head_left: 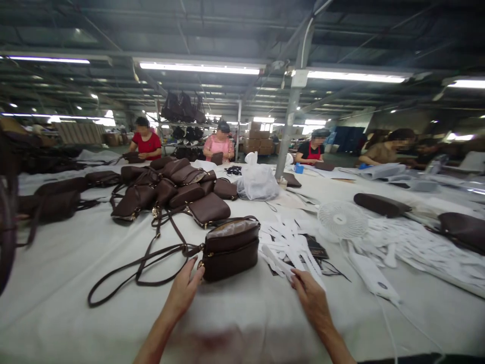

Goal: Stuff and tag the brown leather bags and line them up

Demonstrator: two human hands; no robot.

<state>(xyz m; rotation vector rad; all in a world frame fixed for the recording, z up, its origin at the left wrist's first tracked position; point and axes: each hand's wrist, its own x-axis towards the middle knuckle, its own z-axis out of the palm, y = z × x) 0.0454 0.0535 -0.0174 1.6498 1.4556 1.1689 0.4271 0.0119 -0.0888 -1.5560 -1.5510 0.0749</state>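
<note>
"Brown bag [232, 255] is standing on the pale table [71, 323], ahead of the hands and between them. Which hand is lying nearer?"

"The left hand [184, 289]. It is resting right by the bag's lower left corner, while the right hand [312, 299] is lying well apart from the other end."

"And the long axis?"

"It is running left to right across the gap between the hands, its right end slanting slightly away."

"What are the fingers doing?"

"The left thumb and forefinger are standing parted; I cannot tell if they are gripping the bag's edge. The right fingertips are bunching at the end of a white strip [278, 260]; whether they are pinching it, I cannot tell."

"And farther out?"

"The shoulder strap [191, 249] is trailing leftward, and a white fan [343, 220] is sitting to the right. Behind, a pile of brown bags [178, 183] is lying near a white plastic bag [257, 181]. Farthest, a person in red [149, 145] is leaning over work."
</note>
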